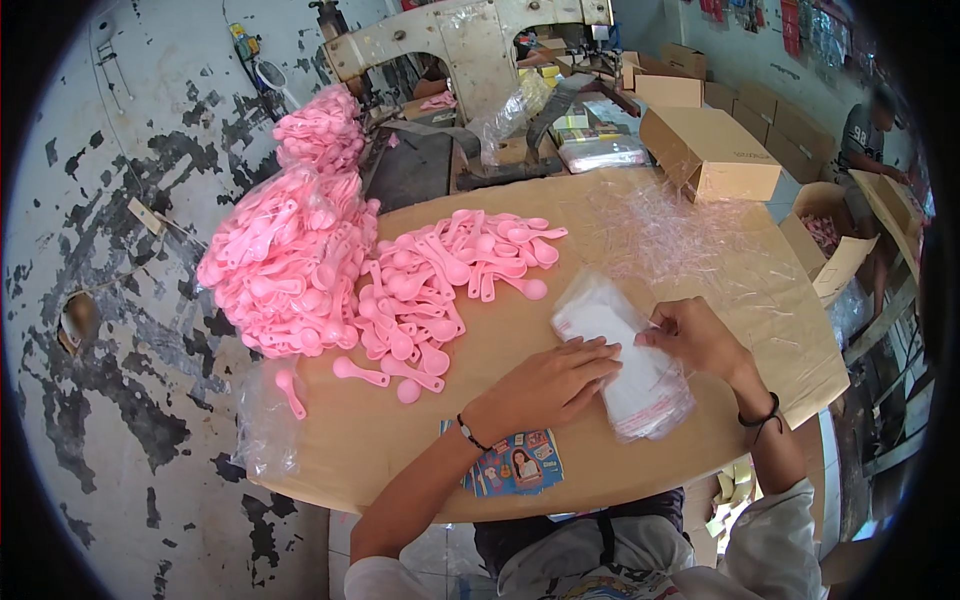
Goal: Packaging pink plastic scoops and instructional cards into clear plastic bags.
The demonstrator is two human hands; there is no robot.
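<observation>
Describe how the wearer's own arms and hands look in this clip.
The left hand and right hand are both ungloved. The left wrist wears a dark band with a small pale piece; the right wrist, a thin dark bracelet. Loose, pale sleeves leave both forearms bare.

A brown table (pixel 500 350) bears scoops (pixel 456 271), bags (pixel 640 390) and cards (pixel 517 466).

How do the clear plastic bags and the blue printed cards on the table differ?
The plastic bags are whitish and see-through, while the blue printed cards look opaque and colourful. The bags' stack is longer than the cards' stack. The left hand and right hand are at the bags; the cards sit nearer the table's edge, partly hidden by a forearm. Both lie stacked on the brown tabletop.
</observation>
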